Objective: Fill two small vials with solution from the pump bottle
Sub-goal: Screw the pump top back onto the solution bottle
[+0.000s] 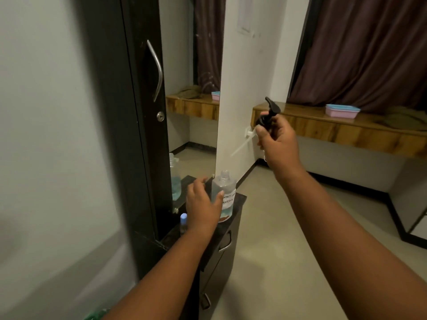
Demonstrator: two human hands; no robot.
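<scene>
the left hand (pixel 203 204) wraps the clear plastic bottle with a white handwritten label (pixel 225 196), open-necked, standing on the dark cabinet top (pixel 240 199); the hand hides much of its left side, and the label text is partly cut off. beside the wrist, a small vial with a pale blue cap (pixel 183 221) is hard to make out. farther up, the right hand (pixel 277 139) is closed on the black pump head (pixel 269 114), its pale dip tube (pixel 241 147) blurred, well above the bottle.

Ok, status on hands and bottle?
Left hand steadying open bottle. Right hand holding removed pump head aloft. Small vial beside left wrist. Nothing blocking.
</scene>
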